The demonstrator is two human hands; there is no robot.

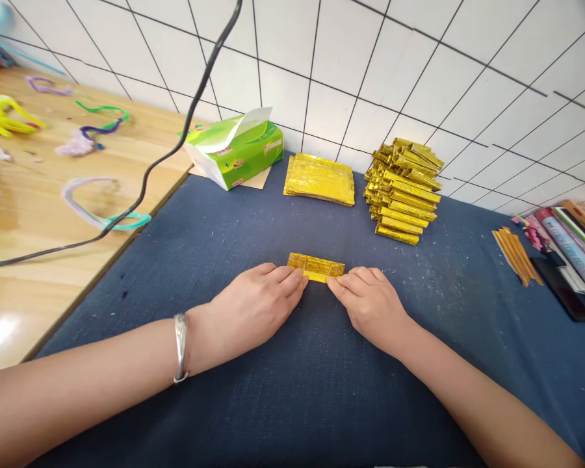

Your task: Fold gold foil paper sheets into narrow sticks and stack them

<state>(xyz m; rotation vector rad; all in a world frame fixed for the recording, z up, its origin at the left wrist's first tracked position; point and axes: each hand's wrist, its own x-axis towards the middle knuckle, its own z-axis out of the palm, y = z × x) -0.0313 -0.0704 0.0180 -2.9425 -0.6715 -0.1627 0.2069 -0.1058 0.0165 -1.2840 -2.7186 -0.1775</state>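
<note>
A strip of gold foil paper (316, 265), partly folded or rolled along its length, lies on the dark blue cloth (283, 390). My left hand (256, 299) pinches its left end, the fingers curled together. At the opposite end my right hand (370, 302) grips the paper in the same closed way. Beyond it is a flat stack of gold foil sheets (319, 179). To the right of that stack rises a pile of rolled gold foil paper tubes (404, 195). The fingertips partly cover both ends of the strip.
A green tissue pack (246, 153) stands at the back left. A black cable (175, 146) hangs across the left side. Fuzzy coloured wires (102, 123) lie on the wooden table (78, 240). At right are flat brown strips (517, 257) and a dark slab (563, 289). White tiles line the back.
</note>
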